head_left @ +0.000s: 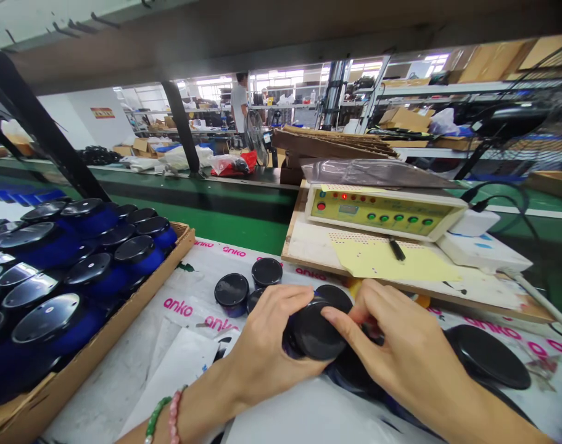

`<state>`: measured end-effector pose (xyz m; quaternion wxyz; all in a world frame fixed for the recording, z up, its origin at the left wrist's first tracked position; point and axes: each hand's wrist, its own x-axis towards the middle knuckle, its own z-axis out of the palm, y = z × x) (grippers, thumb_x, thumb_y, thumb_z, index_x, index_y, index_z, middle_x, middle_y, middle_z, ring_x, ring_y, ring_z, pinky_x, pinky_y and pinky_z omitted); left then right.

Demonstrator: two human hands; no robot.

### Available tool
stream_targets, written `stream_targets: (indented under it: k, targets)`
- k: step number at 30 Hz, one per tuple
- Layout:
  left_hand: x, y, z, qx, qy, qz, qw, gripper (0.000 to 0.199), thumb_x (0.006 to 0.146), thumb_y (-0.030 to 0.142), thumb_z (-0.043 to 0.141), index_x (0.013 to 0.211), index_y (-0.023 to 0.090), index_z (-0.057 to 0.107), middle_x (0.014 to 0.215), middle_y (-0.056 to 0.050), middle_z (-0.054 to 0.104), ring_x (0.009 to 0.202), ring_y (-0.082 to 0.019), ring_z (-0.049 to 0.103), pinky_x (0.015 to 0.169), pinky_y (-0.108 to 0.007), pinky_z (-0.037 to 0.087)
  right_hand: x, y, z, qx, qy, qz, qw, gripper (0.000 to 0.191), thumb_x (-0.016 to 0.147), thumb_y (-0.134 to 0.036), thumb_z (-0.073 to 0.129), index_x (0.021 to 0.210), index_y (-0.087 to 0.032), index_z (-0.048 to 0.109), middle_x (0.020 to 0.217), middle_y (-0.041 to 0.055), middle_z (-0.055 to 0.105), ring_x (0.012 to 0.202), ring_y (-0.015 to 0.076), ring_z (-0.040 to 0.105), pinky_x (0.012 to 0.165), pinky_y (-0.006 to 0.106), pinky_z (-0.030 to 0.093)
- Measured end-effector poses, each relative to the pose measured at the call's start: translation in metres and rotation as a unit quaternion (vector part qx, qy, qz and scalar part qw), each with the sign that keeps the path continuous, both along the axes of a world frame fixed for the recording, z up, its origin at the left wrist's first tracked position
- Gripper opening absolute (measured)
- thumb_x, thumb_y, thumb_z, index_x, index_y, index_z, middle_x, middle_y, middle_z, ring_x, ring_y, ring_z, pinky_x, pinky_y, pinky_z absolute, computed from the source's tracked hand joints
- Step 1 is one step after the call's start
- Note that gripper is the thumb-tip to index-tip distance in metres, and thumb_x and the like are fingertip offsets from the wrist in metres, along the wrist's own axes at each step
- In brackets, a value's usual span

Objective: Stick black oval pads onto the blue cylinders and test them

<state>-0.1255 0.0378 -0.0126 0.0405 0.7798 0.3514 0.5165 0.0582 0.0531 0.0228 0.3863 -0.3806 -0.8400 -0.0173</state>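
LEFT GRIP (271, 336): we close it round a smooth, round, black-lidded container (318, 333), seemingly to steady it | RIGHT GRIP (396, 327): thumb on the lid's edge, fingers curled, contents unclear | PLACE: over the white-plastic-covered desk (146, 317), by the flat wooden board's (303, 242) front edge

And there on the wooden board (299, 228) the control box (377, 213) is sitting, its red light (344, 196) glowing! A grey plastic sheet (373, 171) is draping over its top. Down in front, a black pen (396, 249) is lying across yellow paper (368, 260). Behind, brown cardboard (327, 145) is lying stacked, and a red bag (248, 161) is resting left of it. Farther back, a fan (256, 134) is standing near a person in a light top (239, 103), while a red-and-yellow sign (102, 113) is hanging on the white pillar (86, 126).
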Motion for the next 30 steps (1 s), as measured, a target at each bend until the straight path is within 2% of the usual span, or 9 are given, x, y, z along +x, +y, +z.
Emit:
stream_targets:
  k: [3,6,8,13,18,21,25,27,30]
  targets:
    - [0.001,-0.003,0.012,0.007,0.011,0.007,1.0,0.063,0.07,0.022,0.077,0.123,0.018,0.043,0.111,-0.01,0.061,0.105,-0.023,0.06,0.092,-0.036,0.05,0.004,0.001,0.021,-0.089,-0.01,-0.037,0.995,0.032,0.085,-0.052,0.06,0.078,-0.023,0.047,0.063,-0.0035,0.052,0.048,0.013,0.045,0.045,0.026,0.031]
    - [0.001,-0.006,0.032,0.019,0.023,0.011,1.0,0.063,0.072,0.025,0.076,0.124,0.019,0.042,0.114,-0.009,0.061,0.107,-0.022,0.058,0.094,-0.035,0.049,0.0,0.002,0.049,-0.251,-0.008,0.063,0.966,0.043,0.082,-0.051,0.064,0.116,-0.028,0.05,0.091,-0.0009,0.065,0.072,0.0169,0.061,0.059,0.026,0.045]
    - [-0.001,-0.007,0.047,0.013,0.026,0.013,0.999,0.062,0.073,0.028,0.076,0.125,0.022,0.043,0.116,-0.007,0.061,0.106,-0.022,0.059,0.093,-0.035,0.049,-0.006,0.006,0.064,-0.305,0.002,0.14,0.942,0.037,0.085,-0.048,0.06,0.117,-0.03,0.053,0.103,-0.001,0.066,0.088,0.0186,0.062,0.071,0.027,0.047]
    - [-0.009,0.01,0.065,-0.096,0.008,0.088,0.991,0.058,0.071,0.034,0.078,0.121,0.024,0.048,0.115,-0.004,0.059,0.105,-0.021,0.058,0.091,-0.034,0.047,-0.015,0.029,0.076,-0.216,0.02,0.101,0.971,0.038,0.098,-0.046,0.033,0.117,-0.026,0.06,0.099,0.0005,0.068,0.077,0.0163,0.063,0.068,0.027,0.047]
    - [-0.012,0.037,0.046,-0.165,0.063,0.158,0.972,0.047,0.071,0.037,0.075,0.11,0.021,0.056,0.108,-0.005,0.059,0.103,-0.025,0.056,0.093,-0.042,0.041,0.002,0.055,0.087,-0.12,0.025,0.027,0.992,0.024,0.089,-0.038,0.052,0.096,-0.02,0.066,0.093,0.0046,0.069,0.076,0.0194,0.062,0.068,0.029,0.044]
    - [-0.009,0.043,0.034,-0.187,0.094,0.15,0.966,0.044,0.068,0.032,0.075,0.107,0.019,0.057,0.103,-0.005,0.063,0.101,-0.027,0.058,0.095,-0.046,0.038,0.045,0.071,0.11,-0.065,0.066,-0.059,0.994,0.027,0.091,-0.04,0.047,0.097,-0.018,0.063,0.083,0.0048,0.068,0.07,0.0189,0.062,0.066,0.03,0.045]
    - [-0.006,0.044,0.032,-0.218,0.104,0.117,0.963,0.041,0.073,0.032,0.066,0.11,0.018,0.056,0.107,-0.008,0.066,0.101,-0.028,0.06,0.09,-0.042,0.042,0.149,0.082,0.136,-0.004,0.107,-0.246,0.963,0.042,0.098,-0.042,0.029,0.114,-0.013,0.055,0.104,0.0121,0.064,0.085,0.0223,0.062,0.076,0.035,0.045]
    - [-0.006,0.045,0.035,-0.236,0.109,0.092,0.961,0.04,0.075,0.033,0.064,0.111,0.018,0.055,0.105,-0.007,0.067,0.098,-0.027,0.063,0.085,-0.038,0.047,0.201,0.08,0.13,-0.028,0.082,-0.32,0.943,0.036,0.098,-0.04,0.036,0.113,-0.014,0.056,0.11,0.0108,0.061,0.095,0.0231,0.06,0.082,0.037,0.045]
    - [-0.008,0.051,0.038,-0.276,0.153,0.061,0.947,0.039,0.073,0.03,0.063,0.11,0.021,0.056,0.103,-0.005,0.069,0.094,-0.027,0.064,0.082,-0.037,0.048,0.25,0.078,0.092,-0.145,0.01,-0.35,0.925,0.026,0.092,-0.035,0.057,0.11,-0.016,0.058,0.109,0.0064,0.06,0.091,0.0182,0.06,0.079,0.037,0.051]
